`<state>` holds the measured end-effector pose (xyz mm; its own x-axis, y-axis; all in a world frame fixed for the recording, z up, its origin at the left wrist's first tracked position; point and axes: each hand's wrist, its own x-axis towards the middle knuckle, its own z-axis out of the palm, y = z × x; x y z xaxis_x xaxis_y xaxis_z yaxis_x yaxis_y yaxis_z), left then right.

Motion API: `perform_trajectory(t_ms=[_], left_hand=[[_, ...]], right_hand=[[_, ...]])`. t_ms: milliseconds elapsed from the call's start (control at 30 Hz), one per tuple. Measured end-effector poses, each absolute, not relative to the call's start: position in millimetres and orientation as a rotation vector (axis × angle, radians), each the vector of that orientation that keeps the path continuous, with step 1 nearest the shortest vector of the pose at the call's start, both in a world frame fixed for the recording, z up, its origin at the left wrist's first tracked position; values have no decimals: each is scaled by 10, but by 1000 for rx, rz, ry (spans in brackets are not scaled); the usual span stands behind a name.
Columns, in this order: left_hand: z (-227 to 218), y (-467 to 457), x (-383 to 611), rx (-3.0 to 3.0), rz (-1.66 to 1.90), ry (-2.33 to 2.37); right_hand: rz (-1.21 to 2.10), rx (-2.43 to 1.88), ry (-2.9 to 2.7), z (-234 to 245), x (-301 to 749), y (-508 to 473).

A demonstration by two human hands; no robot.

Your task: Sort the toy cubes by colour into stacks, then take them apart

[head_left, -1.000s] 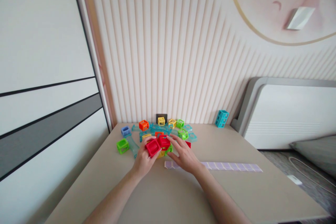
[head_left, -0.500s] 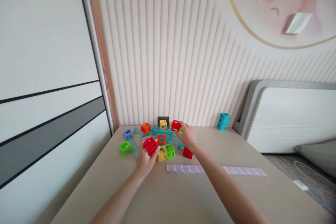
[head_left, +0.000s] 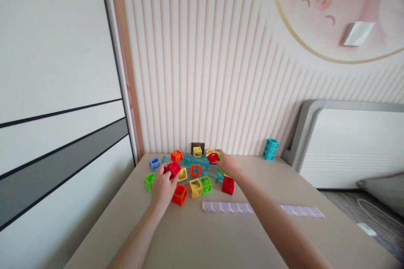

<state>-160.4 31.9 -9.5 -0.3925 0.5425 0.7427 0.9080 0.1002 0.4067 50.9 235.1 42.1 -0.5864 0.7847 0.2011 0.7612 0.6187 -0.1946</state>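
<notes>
Hollow plastic cubes in several colours lie at the far end of a beige table [head_left: 195, 235], mixed with clear teal track pieces [head_left: 192, 162]. My left hand [head_left: 161, 185] is closed round a red cube [head_left: 173, 169], lifted just above the table. My right hand [head_left: 227, 164] reaches further back and grips a second red cube [head_left: 213, 157] by its fingertips. Below my left hand sits an orange-red cube [head_left: 179, 194]. A yellow cube [head_left: 195, 188], a green cube [head_left: 205, 184] and a third red cube [head_left: 227, 185] stand between my hands.
A strip of lilac squares [head_left: 261, 208] lies across the table on the right. A teal block tower [head_left: 270, 149] stands at the back right by a grey and white headboard [head_left: 347, 143]. A ribbed wall [head_left: 221, 71] backs the table, beside a cabinet [head_left: 57, 134].
My right hand took a red cube from the pile and carried it toward the back. My left hand moved its red cube left and further away, which uncovered an orange-red cube.
</notes>
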Motion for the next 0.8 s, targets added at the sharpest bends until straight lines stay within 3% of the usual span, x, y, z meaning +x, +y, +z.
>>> perform_trajectory(t_ms=[433,800], left_hand=[[-253,369,-1829,-1261,-879,-2310],[-333,400,-1802,-1213,-794,-2276]], right_hand=[[-226,-1596,-2271,702,1467,3204],[-146,-1776,-2261,661,2323,3955]])
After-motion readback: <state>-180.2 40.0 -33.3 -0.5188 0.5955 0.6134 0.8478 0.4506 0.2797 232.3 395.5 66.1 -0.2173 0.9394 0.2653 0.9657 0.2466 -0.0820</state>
